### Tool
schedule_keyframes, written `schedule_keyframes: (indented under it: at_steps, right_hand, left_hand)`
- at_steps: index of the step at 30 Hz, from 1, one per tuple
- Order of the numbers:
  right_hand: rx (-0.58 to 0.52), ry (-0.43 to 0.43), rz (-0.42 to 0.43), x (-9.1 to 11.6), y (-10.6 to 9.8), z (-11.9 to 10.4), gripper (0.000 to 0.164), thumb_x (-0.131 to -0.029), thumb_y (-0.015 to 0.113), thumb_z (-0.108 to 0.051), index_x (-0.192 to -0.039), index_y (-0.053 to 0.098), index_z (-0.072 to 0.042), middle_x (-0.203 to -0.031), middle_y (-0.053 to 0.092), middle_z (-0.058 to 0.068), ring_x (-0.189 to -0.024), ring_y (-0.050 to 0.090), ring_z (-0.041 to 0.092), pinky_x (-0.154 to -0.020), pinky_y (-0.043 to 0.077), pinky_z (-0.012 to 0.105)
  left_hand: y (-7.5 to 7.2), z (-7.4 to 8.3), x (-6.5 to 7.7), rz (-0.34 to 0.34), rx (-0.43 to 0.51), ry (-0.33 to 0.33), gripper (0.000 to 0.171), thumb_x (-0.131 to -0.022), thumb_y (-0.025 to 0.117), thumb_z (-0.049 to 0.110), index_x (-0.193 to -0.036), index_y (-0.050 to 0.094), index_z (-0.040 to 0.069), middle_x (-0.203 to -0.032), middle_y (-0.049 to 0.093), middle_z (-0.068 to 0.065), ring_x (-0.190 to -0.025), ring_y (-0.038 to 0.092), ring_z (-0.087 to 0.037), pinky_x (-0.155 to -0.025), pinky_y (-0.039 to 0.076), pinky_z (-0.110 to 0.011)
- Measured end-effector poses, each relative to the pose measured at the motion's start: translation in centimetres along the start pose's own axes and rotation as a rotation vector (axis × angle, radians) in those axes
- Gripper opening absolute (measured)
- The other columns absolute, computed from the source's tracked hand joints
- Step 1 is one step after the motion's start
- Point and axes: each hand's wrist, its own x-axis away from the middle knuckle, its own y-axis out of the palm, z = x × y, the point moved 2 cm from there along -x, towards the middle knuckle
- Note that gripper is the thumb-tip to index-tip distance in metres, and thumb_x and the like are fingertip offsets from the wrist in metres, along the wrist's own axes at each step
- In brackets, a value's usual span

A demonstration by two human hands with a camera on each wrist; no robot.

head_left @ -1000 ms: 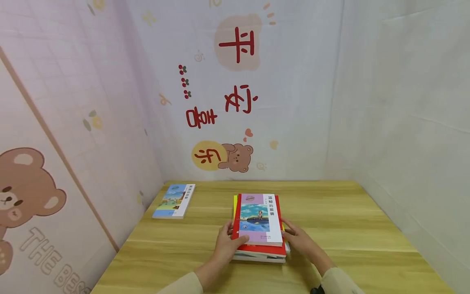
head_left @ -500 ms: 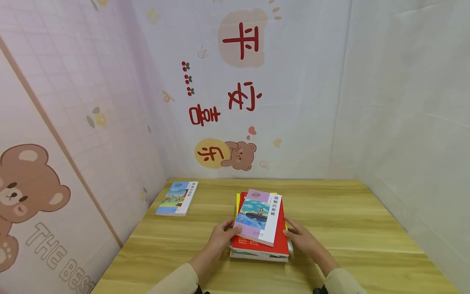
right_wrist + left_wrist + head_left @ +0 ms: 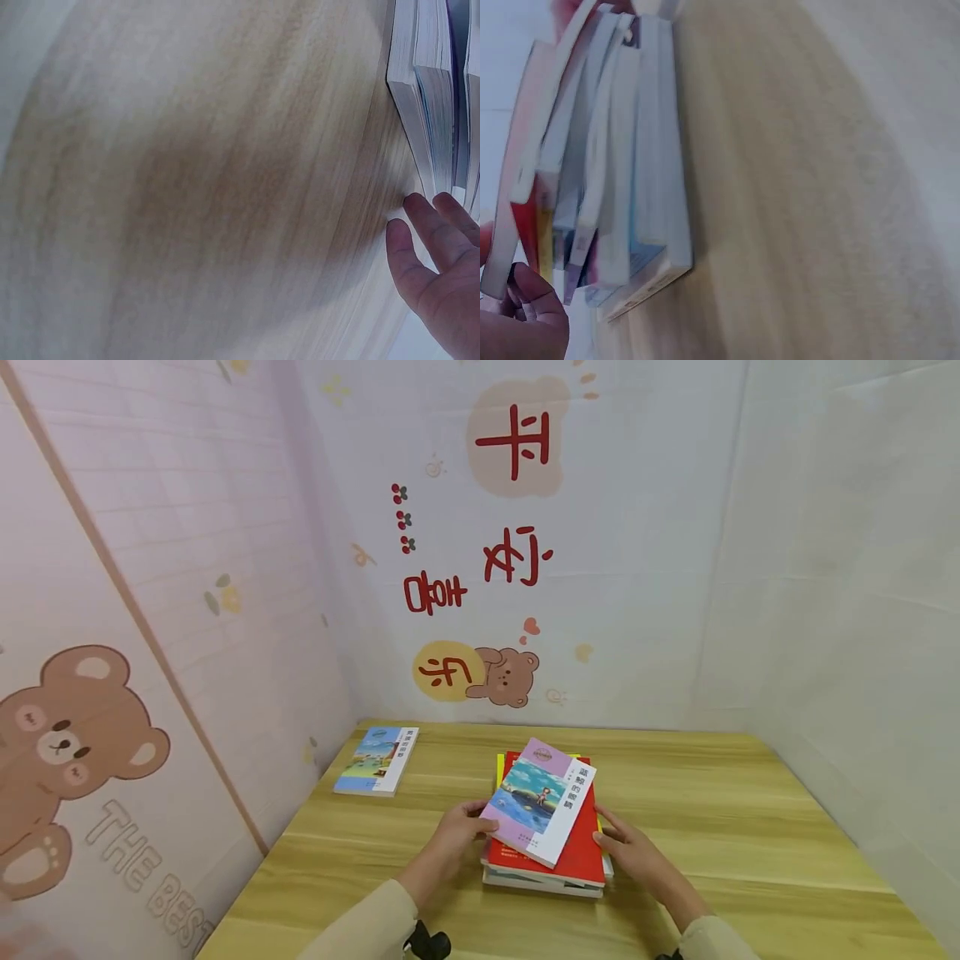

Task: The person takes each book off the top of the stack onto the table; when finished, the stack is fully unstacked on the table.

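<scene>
A thin book with a lilac-and-white cover [image 3: 536, 797] lies turned at an angle on top of a stack of books. Its lower left corner is pinched between the thumb and fingers of my left hand [image 3: 453, 833]. Under it is a red book [image 3: 581, 852], and paler books [image 3: 540, 883] make up the rest of the stack. The left wrist view shows several page edges [image 3: 622, 165] and my left hand [image 3: 529, 315] at the top book's corner. My right hand [image 3: 633, 856] rests against the stack's right side, fingers extended; the right wrist view shows its fingertips [image 3: 424, 206] at the page edges.
A blue-covered book [image 3: 375, 762] lies by itself at the back left of the wooden table [image 3: 712, 810]. Printed cloth walls [image 3: 615, 568] stand behind the table and along both sides.
My left hand has swung the lilac-and-white book clockwise and shifted its lower corner left, baring more of the red book. My right hand stays beside the stack. The head view has turned slightly left.
</scene>
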Motion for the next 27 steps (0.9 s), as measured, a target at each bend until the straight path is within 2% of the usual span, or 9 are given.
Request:
schedule_keyframes:
  at_steps: [7, 10, 15, 18, 24, 26, 27]
  right_hand:
    - [-0.01, -0.012, 0.002, 0.1, 0.0, -0.1, 0.062, -0.1, 0.059, -0.027, -0.155, 0.034, -0.015, -0.141, 0.048, 0.03, -0.132, 0.04, 0.05, -0.101, 0.037, 0.066]
    - [-0.002, -0.004, 0.006, 0.0, 0.0, 0.0, 0.061, -0.101, 0.058, -0.026, -0.156, 0.033, -0.015, -0.142, 0.047, 0.031, -0.133, 0.039, 0.05, -0.102, 0.036, 0.066]
    - [-0.014, -0.005, -0.001, -0.1, 0.3, -0.1, 0.061, -0.101, 0.058, -0.026, -0.156, 0.034, -0.016, -0.142, 0.047, 0.031, -0.133, 0.039, 0.05, -0.103, 0.036, 0.066]
    - [-0.019, -0.013, -0.011, -0.1, 0.6, -0.3, 0.061, -0.101, 0.059, -0.026, -0.156, 0.034, -0.015, -0.141, 0.047, 0.031, -0.133, 0.039, 0.05, -0.102, 0.037, 0.065]
    - [-0.015, -0.015, 0.002, 0.1, 0.4, -0.3, 0.06, -0.102, 0.056, -0.024, -0.156, 0.032, -0.013, -0.142, 0.046, 0.033, -0.132, 0.04, 0.051, -0.102, 0.037, 0.066]
    - [-0.021, -0.01, 0.007, 0.3, 0.0, -0.2, 0.06, -0.102, 0.056, -0.023, -0.156, 0.033, -0.013, -0.142, 0.045, 0.032, -0.133, 0.039, 0.051, -0.103, 0.035, 0.066]
    - [-0.02, -0.013, 0.002, 0.3, -0.1, -0.1, 0.06, -0.102, 0.057, -0.024, -0.156, 0.033, -0.013, -0.143, 0.045, 0.033, -0.133, 0.039, 0.051, -0.102, 0.035, 0.067]
  left_hand:
    - [-0.7, 0.3, -0.1, -0.001, 0.053, 0.02, 0.052, -0.086, 0.067, -0.005, -0.135, 0.052, -0.009, -0.126, 0.059, -0.021, -0.097, 0.058, -0.022, -0.084, 0.053, -0.035]
    - [-1.1, 0.2, -0.2, -0.037, 0.083, 0.031, 0.053, -0.087, 0.066, -0.005, -0.137, 0.05, -0.01, -0.125, 0.059, -0.019, -0.095, 0.059, -0.021, -0.083, 0.054, -0.035]
    - [-2.6, 0.3, -0.1, -0.112, 0.18, -0.015, 0.051, -0.091, 0.061, -0.005, -0.14, 0.046, -0.007, -0.123, 0.059, -0.018, -0.092, 0.064, -0.022, -0.085, 0.055, -0.041]
    - [-3.3, 0.4, -0.1, -0.13, 0.218, -0.031, 0.048, -0.093, 0.058, -0.006, -0.139, 0.047, -0.005, -0.118, 0.06, -0.017, -0.091, 0.066, -0.022, -0.082, 0.056, -0.04]
    - [-3.6, 0.0, -0.4, -0.221, 0.247, 0.043, 0.049, -0.095, 0.053, -0.006, -0.142, 0.04, -0.009, -0.119, 0.057, -0.016, -0.095, 0.063, -0.022, -0.082, 0.055, -0.04]
    - [-3.4, -0.1, -0.5, -0.228, 0.254, 0.061, 0.05, -0.096, 0.051, -0.006, -0.143, 0.036, -0.01, -0.123, 0.055, -0.018, -0.096, 0.063, -0.022, -0.082, 0.055, -0.039]
    - [-3.5, -0.1, -0.6, -0.211, 0.262, 0.057, 0.051, -0.096, 0.051, -0.006, -0.144, 0.035, -0.01, -0.125, 0.055, -0.019, -0.095, 0.063, -0.021, -0.081, 0.056, -0.039]
